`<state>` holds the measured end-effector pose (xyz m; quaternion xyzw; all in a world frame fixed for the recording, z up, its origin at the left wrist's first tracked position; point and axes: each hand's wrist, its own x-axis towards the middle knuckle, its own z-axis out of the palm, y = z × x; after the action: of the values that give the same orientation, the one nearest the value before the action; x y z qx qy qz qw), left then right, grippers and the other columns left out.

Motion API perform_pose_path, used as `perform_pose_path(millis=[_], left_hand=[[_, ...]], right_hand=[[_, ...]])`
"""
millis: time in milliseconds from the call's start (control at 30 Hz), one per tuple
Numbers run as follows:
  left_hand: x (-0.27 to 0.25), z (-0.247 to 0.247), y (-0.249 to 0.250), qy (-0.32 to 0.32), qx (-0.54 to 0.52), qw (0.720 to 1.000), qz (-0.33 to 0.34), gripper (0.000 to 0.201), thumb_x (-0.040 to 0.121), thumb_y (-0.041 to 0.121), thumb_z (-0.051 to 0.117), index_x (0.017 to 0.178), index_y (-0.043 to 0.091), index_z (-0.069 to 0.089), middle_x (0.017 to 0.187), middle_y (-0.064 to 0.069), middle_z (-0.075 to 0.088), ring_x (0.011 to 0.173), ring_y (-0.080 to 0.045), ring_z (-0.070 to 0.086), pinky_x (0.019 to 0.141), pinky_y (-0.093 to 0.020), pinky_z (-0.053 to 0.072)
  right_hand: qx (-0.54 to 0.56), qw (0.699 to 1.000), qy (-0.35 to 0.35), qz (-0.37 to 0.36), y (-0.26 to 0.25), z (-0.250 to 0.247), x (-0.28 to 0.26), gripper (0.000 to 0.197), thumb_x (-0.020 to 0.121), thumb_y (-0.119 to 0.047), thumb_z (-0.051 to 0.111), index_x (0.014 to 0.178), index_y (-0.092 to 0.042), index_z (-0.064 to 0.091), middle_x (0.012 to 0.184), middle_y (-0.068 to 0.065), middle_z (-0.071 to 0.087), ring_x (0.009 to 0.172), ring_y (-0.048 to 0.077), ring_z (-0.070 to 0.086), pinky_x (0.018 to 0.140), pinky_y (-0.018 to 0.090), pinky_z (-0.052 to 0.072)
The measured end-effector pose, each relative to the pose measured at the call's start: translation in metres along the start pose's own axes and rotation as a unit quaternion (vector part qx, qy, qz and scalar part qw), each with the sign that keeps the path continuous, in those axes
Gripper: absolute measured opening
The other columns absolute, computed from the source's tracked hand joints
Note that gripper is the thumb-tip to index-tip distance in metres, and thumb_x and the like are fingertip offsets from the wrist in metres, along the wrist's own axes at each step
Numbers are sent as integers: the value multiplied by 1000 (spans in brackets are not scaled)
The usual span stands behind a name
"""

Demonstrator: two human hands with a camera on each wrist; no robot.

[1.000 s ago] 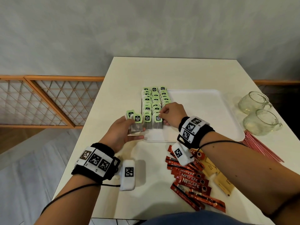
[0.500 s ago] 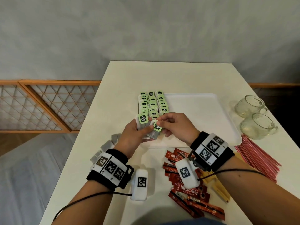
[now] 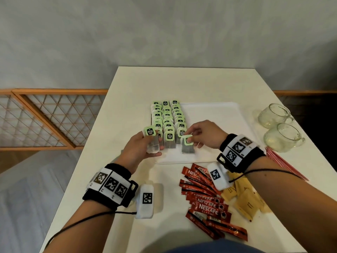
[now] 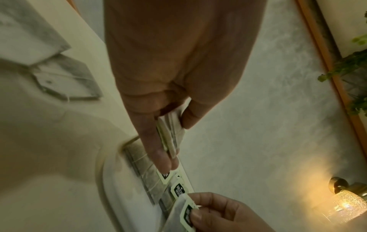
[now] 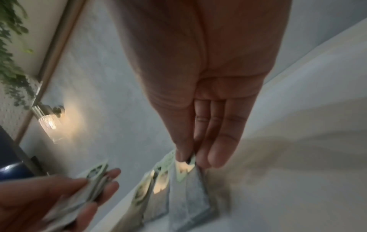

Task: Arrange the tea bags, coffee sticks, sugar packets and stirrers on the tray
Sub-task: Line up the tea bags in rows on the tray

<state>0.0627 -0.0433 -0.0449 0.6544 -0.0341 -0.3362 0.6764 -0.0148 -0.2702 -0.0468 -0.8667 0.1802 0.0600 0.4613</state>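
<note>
Rows of green-tagged tea bags [image 3: 167, 117] lie along the left side of the white tray [image 3: 215, 117]. My left hand [image 3: 141, 148] holds a small stack of tea bags [image 3: 152, 146] at the tray's near left corner; the left wrist view shows the stack [image 4: 168, 133] pinched between thumb and fingers. My right hand [image 3: 204, 135] pinches the tag of one tea bag [image 3: 187, 147], which hangs over the tray's near edge, right of the rows. The right wrist view shows that bag [image 5: 188, 193] below my fingertips [image 5: 216, 157]. Red coffee sticks [image 3: 206, 203], yellow sugar packets [image 3: 244, 199] and red stirrers [image 3: 284, 165] lie on the table.
Two glass mugs [image 3: 280, 128] stand right of the tray. Loose tea bags [image 4: 59, 73] lie on the table left of my left hand in the left wrist view. The cream table [image 3: 182, 83] ends near a grey wall; a wooden lattice rail [image 3: 45, 117] stands to the left.
My right hand took one tea bag from the left hand's stack and carried it right, over the tray's near edge. The left hand stayed at the tray's near left corner with the rest.
</note>
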Motion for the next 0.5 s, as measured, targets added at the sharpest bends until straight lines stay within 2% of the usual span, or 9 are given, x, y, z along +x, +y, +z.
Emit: perform_pose_path(millis=[133,200,367,500], left_hand=[[-4,-4,-6,-26,55,998,8,25,101,9,44,120,5,60,108,-15,72,89,-28,71,73,-40,61],[-5,-6,-8,-33,69,997,8,24,102,10,46,120,6,61,107,-13,73,87,-27,72,68,-36,61],[-9,-7,-9,-32,61,998,3,22,100,11,51,118,7,63,103,-8,75,87,-27,73,65,-34,61],[-12,-5,-11,-40,58,998,-2,21,97,11,57,116,5,63,108,-11,73,88,-28,74,63,-32,61]], right_hand=[[-3,998,55,-7,5,13,12,15,80,-4,75,91,-12,68,72,5,65,61,17,64,62,28,58],[-13,996,87,-14,4,17,17,16,80,-4,75,92,-11,68,77,5,63,61,20,63,62,30,58],[-19,993,113,-32,6,21,25,16,78,-4,76,88,-13,69,79,5,59,63,22,58,63,36,57],[-35,991,123,-31,7,21,25,18,78,-8,76,93,-13,69,78,1,58,65,17,55,70,37,55]])
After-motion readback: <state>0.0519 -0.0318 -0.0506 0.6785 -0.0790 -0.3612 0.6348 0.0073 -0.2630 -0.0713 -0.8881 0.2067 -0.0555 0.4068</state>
